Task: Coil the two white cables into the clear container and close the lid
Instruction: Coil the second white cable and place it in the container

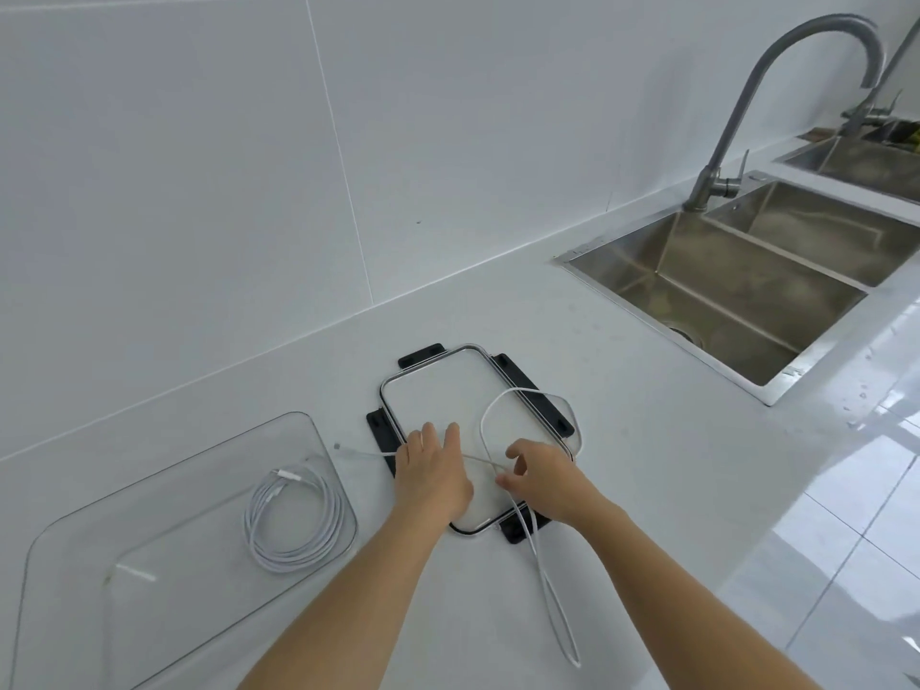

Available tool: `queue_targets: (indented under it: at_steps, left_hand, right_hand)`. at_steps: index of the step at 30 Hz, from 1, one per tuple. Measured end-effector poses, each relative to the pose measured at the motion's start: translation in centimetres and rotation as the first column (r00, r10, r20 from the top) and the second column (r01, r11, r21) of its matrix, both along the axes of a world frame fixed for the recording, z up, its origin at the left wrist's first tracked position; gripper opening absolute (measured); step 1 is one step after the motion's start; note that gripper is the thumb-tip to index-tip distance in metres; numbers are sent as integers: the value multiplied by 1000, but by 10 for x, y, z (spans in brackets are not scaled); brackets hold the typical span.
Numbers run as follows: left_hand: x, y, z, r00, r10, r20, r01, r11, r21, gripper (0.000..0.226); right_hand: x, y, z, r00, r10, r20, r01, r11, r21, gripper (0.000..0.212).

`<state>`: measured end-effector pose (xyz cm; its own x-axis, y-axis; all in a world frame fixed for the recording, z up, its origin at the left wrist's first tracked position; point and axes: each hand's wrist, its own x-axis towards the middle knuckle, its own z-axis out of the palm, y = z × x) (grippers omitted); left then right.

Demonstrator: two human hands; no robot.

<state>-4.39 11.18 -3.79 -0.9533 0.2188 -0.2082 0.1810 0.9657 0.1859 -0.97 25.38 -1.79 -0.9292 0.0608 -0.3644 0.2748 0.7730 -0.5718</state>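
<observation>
A clear container (74, 535) stands at the lower left of the white counter, with one coiled white cable (293, 520) inside it. The lid (443, 385), clear with black clips, lies flat in the middle. A second white cable (503, 405) loops loosely over the lid; one end trails left toward the container and a long loop hangs toward the counter's front edge. My left hand (433, 470) lies on the lid with straight fingers over the cable. My right hand (542, 478) pinches the cable where its strands cross.
A steel double sink (722, 291) with a tall curved faucet (776, 92) sits at the right. A white tiled wall (249, 166) runs behind the counter. The counter's front edge and a glossy tiled floor (846, 540) show at the lower right.
</observation>
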Motion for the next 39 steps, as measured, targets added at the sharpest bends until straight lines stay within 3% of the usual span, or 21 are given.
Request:
queue_targets:
  at_steps: [5, 10, 13, 15, 18, 22, 25, 28, 32, 35, 39]
  left_hand:
    - [-7, -3, -12, 988, 13, -156, -18, 999, -32, 31]
    - [-20, -9, -12, 980, 40, -197, -45, 999, -20, 19]
    - [-25, -8, -5, 981, 93, -170, -77, 992, 98, 28]
    - [-26, -8, 3, 985, 146, -87, -115, 949, 292, 34]
    - [-26, -10, 20, 978, 154, 140, -208, 759, 617, 37]
    - [-27, -17, 44, 974, 131, 183, -225, 607, 763, 33]
    - [-25, -23, 66, 954, 142, 265, -301, 414, 859, 36]
    - [-21, -32, 93, 948, 87, 307, -320, 249, 914, 38]
    - [-21, -58, 137, 964, 75, 255, -254, -23, 967, 41]
    - [-21, -82, 165, 969, 87, 231, -204, -247, 947, 39]
    - [-14, -113, 187, 970, 93, 223, -157, -456, 876, 38]
  right_hand:
    - [-8, 6, -4, 998, 56, -12, -55, 998, 18, 17]
    - [-20, 13, 7, 998, 31, -46, -34, 997, -76, 13]
    - [-30, 18, 23, 991, -29, -128, 2, 979, -202, 11]
    - [-38, 21, 37, 978, -62, -200, 4, 961, -278, 15]
    - [-47, 25, 56, 955, -99, -281, -10, 932, -363, 16]
    - [-57, 25, 77, 914, -91, -395, -73, 921, -382, 16]
    - [-64, 23, 90, 889, -103, -445, -84, 920, -382, 11]
    - [-70, 21, 102, 895, -77, -440, -98, 927, -362, 8]
    - [-74, 20, 117, 912, -55, -406, -134, 897, -422, 11]
    - [-77, 17, 125, 904, -62, -422, -162, 865, -475, 8]
    - [-82, 11, 131, 869, -88, -486, -188, 851, -490, 10]
